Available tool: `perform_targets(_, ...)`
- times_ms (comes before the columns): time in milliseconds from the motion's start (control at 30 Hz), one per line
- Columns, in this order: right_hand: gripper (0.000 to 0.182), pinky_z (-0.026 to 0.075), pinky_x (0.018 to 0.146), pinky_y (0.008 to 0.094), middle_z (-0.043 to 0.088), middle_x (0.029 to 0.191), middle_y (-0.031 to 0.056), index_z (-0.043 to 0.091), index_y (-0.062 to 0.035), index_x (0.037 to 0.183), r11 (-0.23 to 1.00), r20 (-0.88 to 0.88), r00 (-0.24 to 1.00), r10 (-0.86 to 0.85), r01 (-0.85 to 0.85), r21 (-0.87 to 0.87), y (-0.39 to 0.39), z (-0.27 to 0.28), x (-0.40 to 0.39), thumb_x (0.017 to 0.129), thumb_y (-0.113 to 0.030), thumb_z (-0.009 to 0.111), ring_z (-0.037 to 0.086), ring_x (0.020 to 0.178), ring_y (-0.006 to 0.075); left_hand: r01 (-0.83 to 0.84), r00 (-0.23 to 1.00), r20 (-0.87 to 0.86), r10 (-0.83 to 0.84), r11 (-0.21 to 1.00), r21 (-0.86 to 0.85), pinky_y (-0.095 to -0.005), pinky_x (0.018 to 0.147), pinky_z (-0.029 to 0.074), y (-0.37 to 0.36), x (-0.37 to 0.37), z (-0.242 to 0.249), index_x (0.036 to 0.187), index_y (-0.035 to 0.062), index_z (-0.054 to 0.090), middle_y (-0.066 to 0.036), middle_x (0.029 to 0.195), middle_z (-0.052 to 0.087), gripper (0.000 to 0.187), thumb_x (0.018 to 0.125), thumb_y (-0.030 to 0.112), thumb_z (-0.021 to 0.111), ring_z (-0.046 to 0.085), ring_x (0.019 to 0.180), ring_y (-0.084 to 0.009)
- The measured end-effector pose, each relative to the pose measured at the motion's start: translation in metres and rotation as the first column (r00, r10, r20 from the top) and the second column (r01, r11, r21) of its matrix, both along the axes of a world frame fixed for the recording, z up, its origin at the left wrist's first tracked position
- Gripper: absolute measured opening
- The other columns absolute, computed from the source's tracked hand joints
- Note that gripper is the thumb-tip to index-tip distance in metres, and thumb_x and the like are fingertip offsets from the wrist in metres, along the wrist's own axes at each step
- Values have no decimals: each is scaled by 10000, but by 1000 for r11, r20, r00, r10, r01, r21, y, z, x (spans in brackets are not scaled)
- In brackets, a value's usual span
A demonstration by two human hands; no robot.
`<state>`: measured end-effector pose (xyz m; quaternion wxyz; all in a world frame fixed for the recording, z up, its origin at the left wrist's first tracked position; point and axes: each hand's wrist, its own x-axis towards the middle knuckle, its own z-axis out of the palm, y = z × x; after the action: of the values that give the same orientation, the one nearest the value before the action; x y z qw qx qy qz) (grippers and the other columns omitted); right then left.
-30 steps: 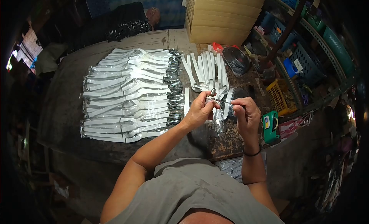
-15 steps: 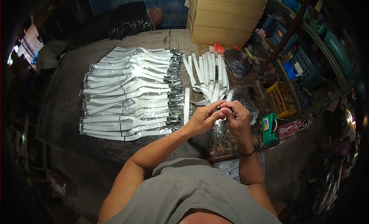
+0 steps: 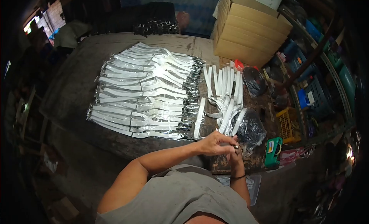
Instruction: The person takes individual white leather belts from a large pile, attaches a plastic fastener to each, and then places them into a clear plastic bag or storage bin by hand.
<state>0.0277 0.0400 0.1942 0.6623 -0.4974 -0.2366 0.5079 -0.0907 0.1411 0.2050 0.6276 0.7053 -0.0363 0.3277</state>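
My left hand [image 3: 216, 143] is closed, its fingertips pinched on something small and dark that I cannot make out. Touching it from the right, my right hand [image 3: 235, 157] is partly hidden and holds up to the same small thing. Just beyond the hands lies a loose pile of white strips [image 3: 226, 110], with black plastic bags [image 3: 250, 127] to its right. One white strip [image 3: 199, 118] lies apart, left of that pile. Farther left, many white strips in clear wrappers [image 3: 142, 93] lie in overlapping rows, with dark ends to the right.
A green tape dispenser [image 3: 273, 151] sits at the table's right edge. Cardboard boxes [image 3: 250, 31] stand at the back. Shelves with baskets, including a yellow basket [image 3: 288, 125], line the right. A clear plastic box [image 3: 254, 189] is below the table edge. Dark wrapped bundles [image 3: 157, 20] lie at the back.
The view has shifted, so the table's things appear farther right and lower. Both hands are nearer my body, and the right hand has turned and sits lower beside the left.
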Motion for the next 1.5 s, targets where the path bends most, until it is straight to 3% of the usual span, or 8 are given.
perform_targets(333, 365, 339, 515, 202, 502, 646, -4, 542, -56, 725, 972, -90, 988, 126, -104, 212, 25, 27, 12, 936, -351, 582, 448, 561, 64, -60, 998, -24, 63, 995, 83, -330, 589, 472, -9, -11, 4, 883, 2, 615, -130, 709, 610, 215, 942, 202, 565, 622, 629, -199)
perform_targets(400, 316, 336, 523, 199, 495, 645, -17, 549, -55, 730, 996, 205, 979, 6, -24, 86, 28, 36, 12, 944, -286, 581, 437, 566, 53, -151, 988, 26, 150, 987, 50, -306, 551, 452, -8, -12, 5, 861, 22, 620, -95, 672, 578, 230, 971, 188, 506, 595, 605, -159)
perform_targets(567, 285, 328, 530, 200, 481, 653, -54, 558, -56, 756, 976, 526, 849, -45, -75, 204, 33, 54, 6, 963, -252, 562, 411, 607, 22, -158, 986, -82, 143, 964, -214, -185, 523, 417, -11, -19, 5, 1286, 67, 382, -40, 844, 578, 322, 991, 188, 427, 508, 633, -53)
perform_targets(700, 346, 329, 532, 205, 468, 656, -45, 543, -46, 741, 968, 551, 831, -78, -70, 242, 32, 55, 8, 958, -315, 563, 396, 608, 31, -216, 965, -187, 184, 962, -168, -225, 522, 428, -6, -20, 13, 1321, 50, 377, -36, 715, 603, 359, 989, 167, 443, 521, 560, -72)
perform_targets(900, 390, 327, 524, 219, 449, 648, -36, 521, -45, 713, 962, 640, 755, -141, -48, 269, 31, 52, 12, 962, -343, 546, 395, 610, 38, -175, 920, -366, 137, 982, -73, -226, 516, 429, -3, -20, 21, 1255, 41, 418, -47, 751, 619, 303, 1000, 204, 435, 509, 550, -77)
perform_targets(1100, 423, 359, 563, 191, 462, 648, -48, 521, -74, 719, 989, 554, 825, -110, 33, 148, 28, 53, 9, 953, -427, 524, 432, 616, 29, -235, 972, -69, 225, 927, -291, -208, 524, 416, -13, -12, 5, 1102, 42, 461, -42, 787, 600, 170, 996, 175, 456, 500, 588, -59)
perform_targets(1400, 387, 354, 509, 270, 464, 645, 31, 511, -4, 711, 942, 734, 638, -232, -41, 333, 30, 53, 7, 949, -303, 574, 409, 568, 91, -303, 948, -206, 244, 888, -345, -210, 498, 402, -15, -14, 19, 1091, 38, 494, -20, 716, 581, 173, 983, 171, 475, 494, 565, -53)
perform_targets(1500, 376, 356, 514, 275, 469, 656, 44, 515, -3, 717, 948, 749, 622, -228, -34, 317, 28, 53, 8, 947, -295, 575, 413, 571, 109, -284, 911, -358, 207, 942, -177, -232, 470, 390, -12, -15, 19, 992, 22, 559, 2, 610, 532, 253, 988, 251, 451, 467, 503, -57)
